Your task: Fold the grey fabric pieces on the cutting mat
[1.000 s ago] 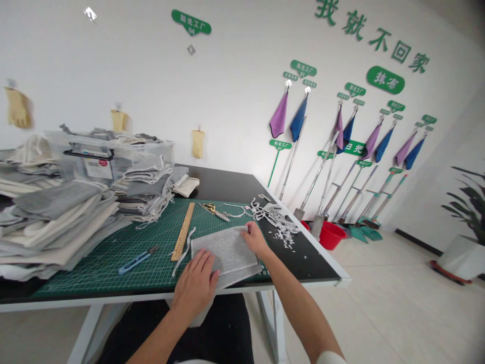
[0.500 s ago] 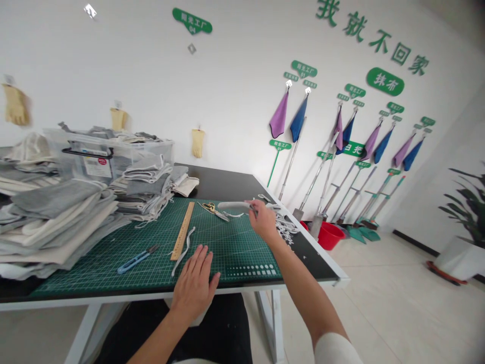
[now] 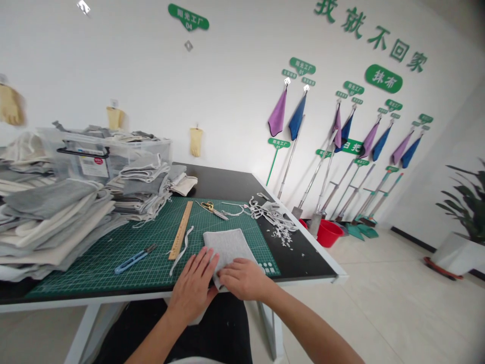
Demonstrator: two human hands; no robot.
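Note:
A folded piece of grey cloth (image 3: 227, 242) lies flat on the green cutting mat (image 3: 144, 232) at the front edge of the table. My left hand (image 3: 195, 283) rests with fingers outstretched over the cloth's left lower side. From the right, my right hand (image 3: 242, 278) has its fingers curled on the cloth's near edge, with the fingertips partly hidden. Left of the hands are a thin cloth strip (image 3: 182, 251), a wooden ruler (image 3: 181, 231) and a blue utility knife (image 3: 134, 259). Gold-handled scissors (image 3: 214, 210) lie farther back on the mat.
Tall stacks of grey and cream cloth (image 3: 56, 217) and a clear plastic box (image 3: 102, 154) full of cloth fill the table's left. Cloth scraps (image 3: 275, 217) are heaped along the right edge. Beyond stand a red bucket (image 3: 329, 233) and mops.
My right hand has come back from the far side of the mat toward my left hand. The grey cloth, held up edge-on before, now lies flat. My left hand stays nearly in place.

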